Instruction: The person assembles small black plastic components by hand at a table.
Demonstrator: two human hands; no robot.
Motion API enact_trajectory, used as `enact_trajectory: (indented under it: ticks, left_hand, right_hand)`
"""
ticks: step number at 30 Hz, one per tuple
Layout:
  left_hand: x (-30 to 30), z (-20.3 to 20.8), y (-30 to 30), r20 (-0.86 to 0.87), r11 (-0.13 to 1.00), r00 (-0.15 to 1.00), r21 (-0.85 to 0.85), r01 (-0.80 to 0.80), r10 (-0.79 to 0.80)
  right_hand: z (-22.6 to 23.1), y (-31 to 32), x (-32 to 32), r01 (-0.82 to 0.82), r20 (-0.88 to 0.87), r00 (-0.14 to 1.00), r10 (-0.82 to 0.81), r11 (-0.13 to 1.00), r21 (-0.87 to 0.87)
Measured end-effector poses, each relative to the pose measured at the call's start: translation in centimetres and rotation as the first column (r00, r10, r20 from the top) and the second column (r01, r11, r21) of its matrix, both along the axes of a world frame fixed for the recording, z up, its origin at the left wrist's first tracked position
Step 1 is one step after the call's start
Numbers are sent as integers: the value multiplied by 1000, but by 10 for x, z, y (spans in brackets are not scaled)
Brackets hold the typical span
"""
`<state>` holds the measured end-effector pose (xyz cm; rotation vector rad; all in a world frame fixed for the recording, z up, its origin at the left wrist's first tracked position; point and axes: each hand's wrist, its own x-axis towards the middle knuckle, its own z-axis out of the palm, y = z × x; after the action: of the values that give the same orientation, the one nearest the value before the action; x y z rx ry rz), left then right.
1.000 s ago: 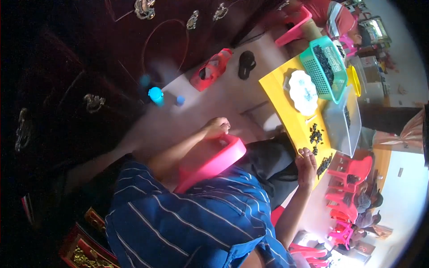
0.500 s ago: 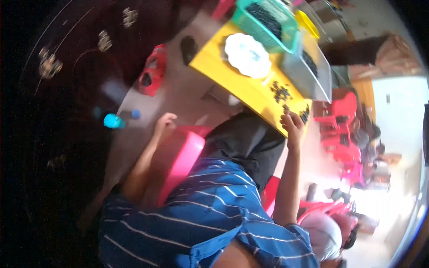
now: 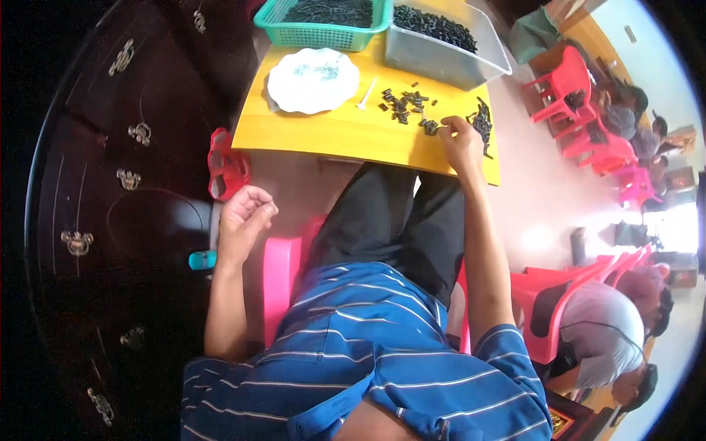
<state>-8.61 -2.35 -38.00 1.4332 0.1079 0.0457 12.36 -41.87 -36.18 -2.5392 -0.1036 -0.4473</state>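
The yellow table (image 3: 346, 132) sits square in front of the knees, low and close, so everything on it lies within an easy reach. At its far edge stand a grey tub (image 3: 441, 55) and a green basket (image 3: 323, 26), both loaded with dark pieces and pushed back, which leaves the near part free as working room. Beside them rests a white plate (image 3: 313, 79), bare on top. Between the plate and the table's right edge lies a loose scatter of small dark pieces (image 3: 404, 106), spread thin so that single ones can be picked out. The right hand (image 3: 460, 141) is down on that scatter, fingertips pinched at one piece near the edge. The left hand (image 3: 246, 213) hangs off to the side above the pink chair (image 3: 279, 272), fingers curled loosely in, holding nothing that shows.
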Motion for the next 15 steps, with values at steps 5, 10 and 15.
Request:
enact_trajectory:
  ticks: [5, 10, 15]
  left_hand:
    - [19, 19, -29, -19, 995, 996, 42, 92, -92]
    - [39, 14, -53, -53, 983, 986, 83, 163, -159]
    - [58, 14, -71, -88, 970, 975, 115, 215, -206]
  right_hand:
    - [-6, -3, -1, 4, -8, 1000, -4, 1000, -18]
    - [-17, 2, -2, -6, 33, 999, 7, 999, -35]
    - [-25, -2, 0, -15, 76, 997, 19, 999, -51]
